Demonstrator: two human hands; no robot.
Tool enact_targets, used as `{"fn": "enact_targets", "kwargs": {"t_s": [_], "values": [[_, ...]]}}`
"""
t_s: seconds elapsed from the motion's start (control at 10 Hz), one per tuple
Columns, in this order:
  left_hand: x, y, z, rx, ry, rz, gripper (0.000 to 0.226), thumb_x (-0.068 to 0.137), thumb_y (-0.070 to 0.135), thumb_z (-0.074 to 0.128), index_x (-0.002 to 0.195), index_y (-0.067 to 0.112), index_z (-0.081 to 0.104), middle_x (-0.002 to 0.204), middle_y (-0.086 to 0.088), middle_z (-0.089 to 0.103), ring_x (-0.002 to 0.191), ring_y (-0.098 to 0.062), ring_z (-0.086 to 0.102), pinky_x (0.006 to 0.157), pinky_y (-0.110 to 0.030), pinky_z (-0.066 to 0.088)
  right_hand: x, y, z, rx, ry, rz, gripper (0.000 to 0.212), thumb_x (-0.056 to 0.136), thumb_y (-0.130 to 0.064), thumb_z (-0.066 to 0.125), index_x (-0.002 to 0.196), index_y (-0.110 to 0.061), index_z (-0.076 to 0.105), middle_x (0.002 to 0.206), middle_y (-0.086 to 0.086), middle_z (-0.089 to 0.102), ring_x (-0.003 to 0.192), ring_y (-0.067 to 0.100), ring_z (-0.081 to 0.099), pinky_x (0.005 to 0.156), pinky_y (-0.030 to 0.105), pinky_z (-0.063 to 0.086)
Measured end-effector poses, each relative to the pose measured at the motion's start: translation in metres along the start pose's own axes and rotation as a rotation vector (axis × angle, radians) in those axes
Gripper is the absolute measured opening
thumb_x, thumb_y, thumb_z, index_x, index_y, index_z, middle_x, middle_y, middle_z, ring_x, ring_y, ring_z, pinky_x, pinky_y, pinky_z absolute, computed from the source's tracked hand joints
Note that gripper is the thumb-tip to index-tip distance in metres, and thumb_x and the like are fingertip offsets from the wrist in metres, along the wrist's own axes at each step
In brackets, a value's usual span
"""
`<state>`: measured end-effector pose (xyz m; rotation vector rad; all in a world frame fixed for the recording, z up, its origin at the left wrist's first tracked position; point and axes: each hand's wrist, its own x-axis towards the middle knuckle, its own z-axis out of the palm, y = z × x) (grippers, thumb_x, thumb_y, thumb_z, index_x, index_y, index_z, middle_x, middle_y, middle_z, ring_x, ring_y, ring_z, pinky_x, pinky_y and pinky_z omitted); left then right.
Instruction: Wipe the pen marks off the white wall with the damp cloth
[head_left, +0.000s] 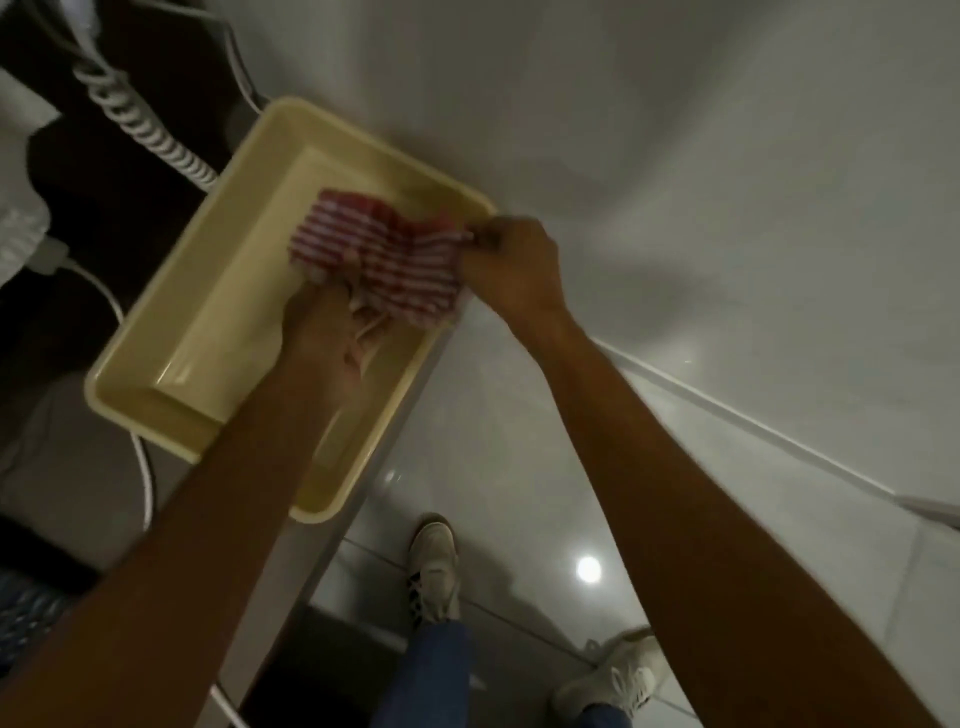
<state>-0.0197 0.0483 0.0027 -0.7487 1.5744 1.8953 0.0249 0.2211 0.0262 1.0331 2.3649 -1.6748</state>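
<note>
no readable text, label, brand, number or sign anywhere in view, cream tray (156, 358) plain and unmarked, red-and-white striped cloth (379, 254) patterned only, wall (675, 130) blank of lettering, shoes too blurred to read

This looks like a room in a home or a hotel. A plain white wall (727, 130) meets a glossy tiled floor (519, 441) along a white skirting board (753, 421), and a coiled telephone cord (140, 124) hangs over dark furniture (104, 208).
</note>
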Motion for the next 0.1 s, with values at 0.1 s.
{"fn": "enact_targets", "kwargs": {"t_s": [0.1], "values": [[0.0468, 0.0165, 0.0024, 0.153, 0.028, -0.055, 0.025, 0.109, 0.016, 0.053, 0.091, 0.016, 0.070, 0.082, 0.002, 0.076, 0.079, -0.016, 0.074, 0.073, -0.032, 0.068, 0.0414, -0.0140, 0.0339, -0.115, 0.021, 0.031, 0.036, 0.080, -0.034, 0.073, 0.057, -0.023, 0.048, 0.060, -0.010, 0.053, 0.056, -0.002, 0.062, 0.050, 0.019, 0.046]]}}
